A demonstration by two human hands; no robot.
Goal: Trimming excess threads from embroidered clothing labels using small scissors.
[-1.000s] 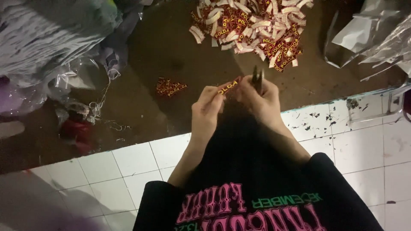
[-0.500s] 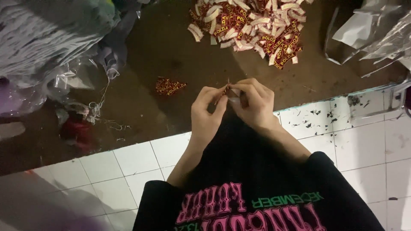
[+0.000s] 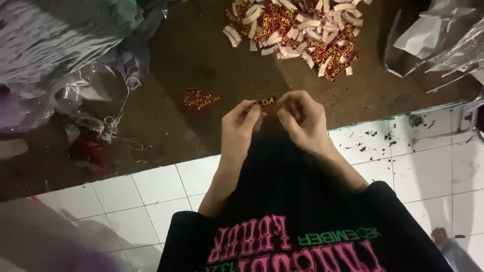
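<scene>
My left hand and my right hand meet over the edge of a dark brown mat. Between their fingertips they pinch one small dark red woven label with yellow lettering, held flat. A big heap of the same labels, many showing pale backs, lies on the mat beyond my hands. A small stack of a few labels lies on the mat to the left of my left hand.
Clear plastic bags lie at the upper right. A grey bundle of cloth and crumpled plastic fills the upper left, with loose threads below it. White floor tiles run under my arms and black printed shirt.
A dark tool in my right hand a second ago is no longer in view. Both hands closed together over the label, then spread slightly, holding it flat between them.
</scene>
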